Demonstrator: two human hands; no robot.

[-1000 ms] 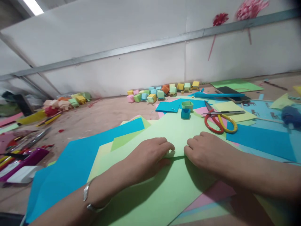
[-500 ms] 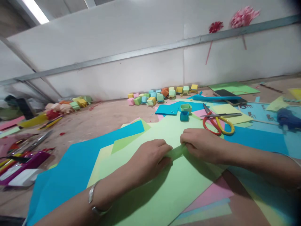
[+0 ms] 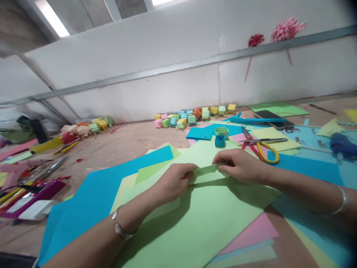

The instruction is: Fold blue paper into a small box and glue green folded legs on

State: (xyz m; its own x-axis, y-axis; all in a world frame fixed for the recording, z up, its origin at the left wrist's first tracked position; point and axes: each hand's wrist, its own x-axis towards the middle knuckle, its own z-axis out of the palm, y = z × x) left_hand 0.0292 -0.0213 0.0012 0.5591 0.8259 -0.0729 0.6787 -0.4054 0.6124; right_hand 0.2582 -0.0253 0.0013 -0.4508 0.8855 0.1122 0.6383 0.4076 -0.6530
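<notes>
We see both hands at the middle of the table (image 3: 125,139), a narrow green strip (image 3: 205,175) stretched between them. The left hand (image 3: 173,182) has its thumb and fingers closed on the strip's left end. The right hand (image 3: 239,164) pinches the other end between thumb and bent fingers, its knuckles turned up. Between the two grips we see the strip's face, tilted toward us, over a large green sheet (image 3: 195,219) on which a dark line of shadow runs below it (we cannot tell whether its lower edge touches).

Under the sheet we find more paper: a blue sheet (image 3: 86,197) sticking out to the left and a pink one (image 3: 252,232) at the lower right. Just beyond the right hand stand a small blue box (image 3: 220,141) and, touching or just behind it, a green box (image 3: 222,131). To the right of these lie the scissors (image 3: 254,148), with one red and one yellow handle, and a thin dark tool (image 3: 269,140) lies across them.

Farther back we see a phone (image 3: 275,118) partly under a folded blue strip (image 3: 248,119), and a cluster of coloured blocks (image 3: 192,119) near the wall (image 3: 181,89). A silver bracelet (image 3: 122,232) circles the left wrist.
</notes>
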